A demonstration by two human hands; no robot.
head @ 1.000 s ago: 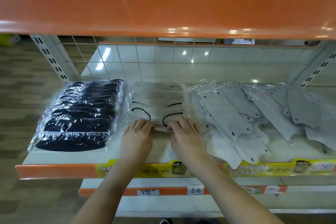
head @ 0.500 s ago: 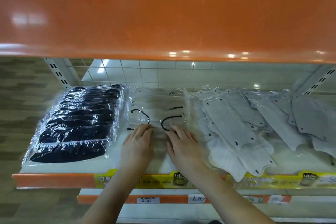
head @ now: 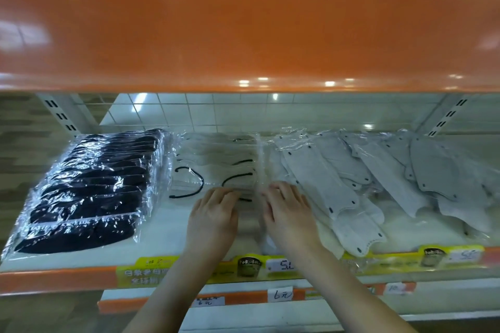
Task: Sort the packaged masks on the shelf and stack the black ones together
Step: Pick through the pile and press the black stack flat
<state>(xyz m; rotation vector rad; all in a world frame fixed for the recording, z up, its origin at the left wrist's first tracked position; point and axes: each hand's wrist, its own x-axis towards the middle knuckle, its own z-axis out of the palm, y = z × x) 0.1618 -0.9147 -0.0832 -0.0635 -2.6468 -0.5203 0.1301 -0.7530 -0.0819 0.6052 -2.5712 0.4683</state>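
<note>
A stack of black masks in clear wrappers (head: 89, 186) lies at the left of the white shelf (head: 159, 238). Beside it, in the middle, sits a pile of clear packs of pale masks with black ear loops (head: 216, 165). My left hand (head: 212, 215) lies palm down on the near edge of that pile, fingers straight. My right hand (head: 288, 211) lies flat at the pile's right edge, next to loose grey-white masks (head: 319, 178). Neither hand grips anything that I can see.
More grey-white masks (head: 438, 170) lie spread over the right half of the shelf. An orange shelf front (head: 243, 27) hangs low overhead. Yellow price strips (head: 259, 267) run along the shelf lip, with a lower shelf (head: 281, 295) below.
The view has tilted so the upper orange shelf fills more of it. Both hands have slid slightly apart and to the right along the middle pile's near edge.
</note>
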